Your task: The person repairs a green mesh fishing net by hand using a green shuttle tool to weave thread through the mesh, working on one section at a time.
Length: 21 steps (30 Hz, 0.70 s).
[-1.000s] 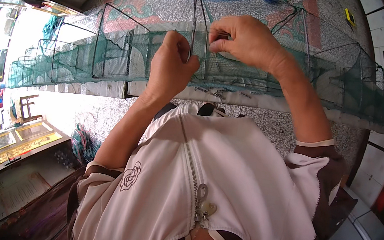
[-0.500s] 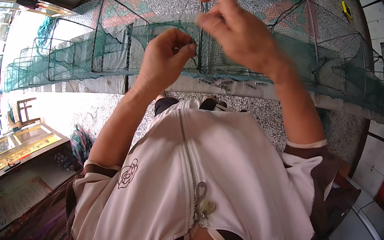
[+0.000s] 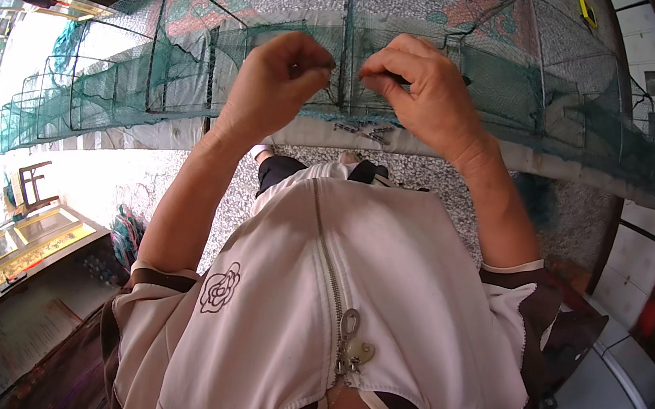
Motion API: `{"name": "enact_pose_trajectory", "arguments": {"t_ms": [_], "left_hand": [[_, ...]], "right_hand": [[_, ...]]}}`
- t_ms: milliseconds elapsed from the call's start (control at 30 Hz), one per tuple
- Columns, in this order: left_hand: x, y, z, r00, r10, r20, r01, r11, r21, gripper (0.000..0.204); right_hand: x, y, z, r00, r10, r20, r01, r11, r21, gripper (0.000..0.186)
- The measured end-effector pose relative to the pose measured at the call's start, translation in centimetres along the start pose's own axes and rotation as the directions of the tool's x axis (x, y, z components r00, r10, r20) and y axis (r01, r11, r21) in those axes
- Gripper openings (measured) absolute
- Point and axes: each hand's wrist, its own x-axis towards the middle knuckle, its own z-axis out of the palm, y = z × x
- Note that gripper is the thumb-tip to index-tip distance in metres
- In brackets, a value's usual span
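Net: in the head view, a long green net (image 3: pixel 492 102) with thin dark ribs stretches across in front of the person, its long axis running left to right and its ends curving at the rim.
Dark bar: an upright rib (image 3: pixel 344 48) crosses the net near its middle, standing in the gap between the two hands and pointing away from the body.
Left hand: this hand (image 3: pixel 273 84) is just left of the bar and looks slightly nearer to it; thumb and forefinger bend together at the tips, but I can't make out whether its grip pinches mesh, thread or nothing.
Right hand: this hand (image 3: pixel 427 93) faces it from the bar's right, thumb under curled fingers; what this grip holds, if anything, is too small to see.
Counter: a pale strip (image 3: pixel 461 150) runs along the net's near edge, with small pieces (image 3: pixel 374 132) lying below the bar.
Floor: speckled stone (image 3: pixel 448 180), with a yellow object (image 3: pixel 588 13) at the far right.
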Motion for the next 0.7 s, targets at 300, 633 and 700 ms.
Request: {"name": "enact_pose_trajectory", "arguments": {"t_ms": [300, 633, 700], "left_hand": [[0.2, -0.4, -1.0, 0.991, -0.118, 0.067, 0.132, 0.953, -0.271, 0.016], [0.3, -1.8, -1.8, 0.996, -0.069, 0.064, 0.089, 0.909, -0.407, 0.023], [0.1, -1.8, -1.8, 0.994, 0.072, 0.082, -0.044, 0.952, -0.301, 0.027]], "right_hand": [[1.0, -1.4, 2.3, 0.996, 0.089, -0.027, -0.078, 0.957, 0.279, 0.018], [2.5, -4.0, 4.3, 0.944, -0.244, -0.223, 0.247, 0.969, -0.014, 0.011], [3.5, -5.7, 4.7, 0.874, -0.442, -0.201, 0.483, 0.833, 0.271, 0.011]]}}
